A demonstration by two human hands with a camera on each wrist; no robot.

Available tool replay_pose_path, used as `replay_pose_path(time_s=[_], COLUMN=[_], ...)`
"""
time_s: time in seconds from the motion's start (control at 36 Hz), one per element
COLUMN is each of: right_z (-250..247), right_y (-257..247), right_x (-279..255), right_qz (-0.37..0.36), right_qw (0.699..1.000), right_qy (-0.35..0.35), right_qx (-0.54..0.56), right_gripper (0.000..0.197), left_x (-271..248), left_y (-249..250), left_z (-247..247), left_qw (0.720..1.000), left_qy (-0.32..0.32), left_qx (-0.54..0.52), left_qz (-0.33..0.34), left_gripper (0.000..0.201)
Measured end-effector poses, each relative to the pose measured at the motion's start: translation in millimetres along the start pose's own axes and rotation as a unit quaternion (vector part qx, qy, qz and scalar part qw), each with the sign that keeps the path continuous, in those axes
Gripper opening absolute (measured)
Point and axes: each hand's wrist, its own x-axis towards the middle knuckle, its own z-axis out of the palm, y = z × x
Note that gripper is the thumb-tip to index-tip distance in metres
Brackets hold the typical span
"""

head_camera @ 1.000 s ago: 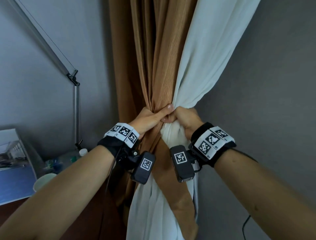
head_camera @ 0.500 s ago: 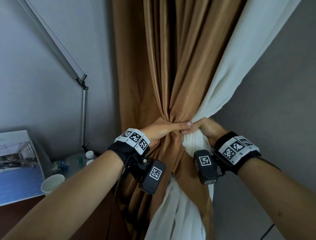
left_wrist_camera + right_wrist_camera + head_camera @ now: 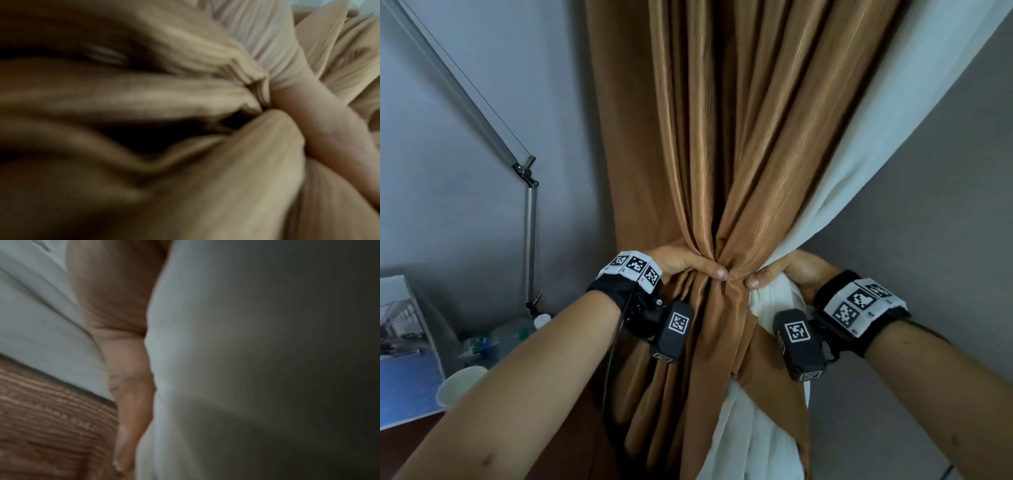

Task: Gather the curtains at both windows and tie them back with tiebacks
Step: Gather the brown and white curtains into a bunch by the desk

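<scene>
A brown pleated curtain (image 3: 739, 137) and a white sheer curtain (image 3: 866, 164) hang gathered into one bundle in front of me. My left hand (image 3: 688, 265) grips the bundle from the left, thumb across the brown folds. My right hand (image 3: 784, 274) grips it from the right, thumb on the brown fabric and fingers behind the white fabric. The two thumbs nearly meet at the pinch point. The left wrist view is filled with blurred brown folds (image 3: 164, 100) and one finger (image 3: 329, 129). In the right wrist view white fabric (image 3: 226, 353) lies against my thumb (image 3: 127, 386). No tieback shows.
A metal lamp arm (image 3: 482, 113) slants down the grey wall at left to a dark desk. On the desk stand a paper cup (image 3: 462, 383), small bottles (image 3: 496, 339) and a leaning picture board (image 3: 404, 349). Grey wall (image 3: 945, 222) lies to the right.
The view has tilted up, so both hands and the gathered point sit lower in the picture. The thumbs, which touched before, are now slightly apart. Both hands still grip the bundle.
</scene>
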Motion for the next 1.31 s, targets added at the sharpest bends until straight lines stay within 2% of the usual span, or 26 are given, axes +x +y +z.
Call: replay_pose_path(time_s=[0.03, 0.08, 0.17, 0.19, 0.25, 0.33, 0.47, 0.58, 0.64, 0.72, 0.81, 0.86, 0.92, 0.94, 0.97, 1.06, 1.08, 1.14, 1.22, 1.31], right_z=[0, 0, -1, -1, -1, 1, 4, 4, 3, 0, -3, -5, -5, -3, -2, 0, 0, -2, -5, -2], right_y=[0, 1, 3, 4, 4, 3, 0, -1, -2, -2, -3, -2, -1, 0, 0, -1, -1, -1, 2, 4], right_x=[0, 0, 4, 7, 9, 9, 10, 13, 13, 11, 8, 7, 6, 5, 4, 1, 0, 0, 7, 17], right_qz=[0.001, 0.0, -0.007, -0.011, -0.02, 0.0, 0.014, 0.009, 0.01, 0.016, 0.019, 0.013, 0.005, 0.004, 0.001, -0.012, -0.015, -0.017, -0.023, -0.039], right_qw=[1.0, 1.0, 0.999, 0.999, 0.999, 1.0, 1.0, 0.999, 0.999, 1.0, 0.999, 0.999, 0.999, 0.998, 0.998, 0.996, 0.996, 0.997, 0.999, 0.997], right_qy=[0.0, 0.007, 0.039, 0.046, 0.041, 0.007, -0.004, 0.035, 0.037, 0.001, -0.026, -0.03, -0.035, -0.045, -0.055, -0.071, -0.073, -0.057, -0.008, 0.071], right_qx=[0.002, 0.004, 0.012, 0.011, 0.01, 0.018, -0.014, -0.03, -0.018, 0.011, 0.026, 0.03, 0.036, 0.04, 0.044, 0.055, 0.052, 0.044, 0.039, 0.008], right_gripper=[0.031, 0.034, 0.048, 0.047, 0.032, 0.019, 0.029, 0.038, 0.04, 0.053, 0.042, 0.037, 0.035, 0.033, 0.031, 0.031, 0.032, 0.034, 0.035, 0.047], left_x=[1, 6, 9, 9, 6, -1, -5, -4, -2, 0, 0, -4, -8, -7, -7, -7, -6, -5, 2, 6], left_y=[-2, -4, -4, -4, -2, -3, -5, -12, -17, -22, -19, -18, -17, -18, -17, -10, -9, -9, -12, -12], left_z=[2, 2, 2, 3, 6, 9, 4, 8, 7, 1, -8, -15, -21, -23, -23, -16, -15, -14, -12, -5], left_qw=[0.999, 0.998, 0.997, 0.995, 0.991, 0.989, 0.992, 0.985, 0.979, 0.973, 0.938, 0.929, 0.949, 0.959, 0.968, 0.989, 0.993, 0.995, 0.986, 0.975], left_qy=[-0.025, -0.03, 0.024, 0.054, 0.092, 0.097, 0.08, 0.127, 0.16, 0.181, 0.282, 0.318, 0.284, 0.254, 0.223, 0.118, 0.09, 0.072, 0.123, 0.161], left_qx=[-0.035, -0.061, -0.049, -0.039, -0.026, -0.003, 0.004, 0.007, 0.013, 0.072, 0.196, 0.191, 0.136, 0.116, 0.105, 0.051, 0.038, 0.027, 0.025, 0.015], left_qz=[-0.006, 0.014, 0.052, 0.07, 0.094, 0.111, 0.103, 0.119, 0.128, 0.128, 0.04, 0.0, 0.025, 0.037, 0.046, 0.067, 0.067, 0.068, 0.108, 0.153], left_gripper=[0.025, 0.028, 0.033, 0.04, 0.048, 0.042, 0.034, 0.038, 0.053, 0.073, 0.151, 0.169, 0.175, 0.171, 0.156, 0.069, 0.054, 0.046, 0.05, 0.053])
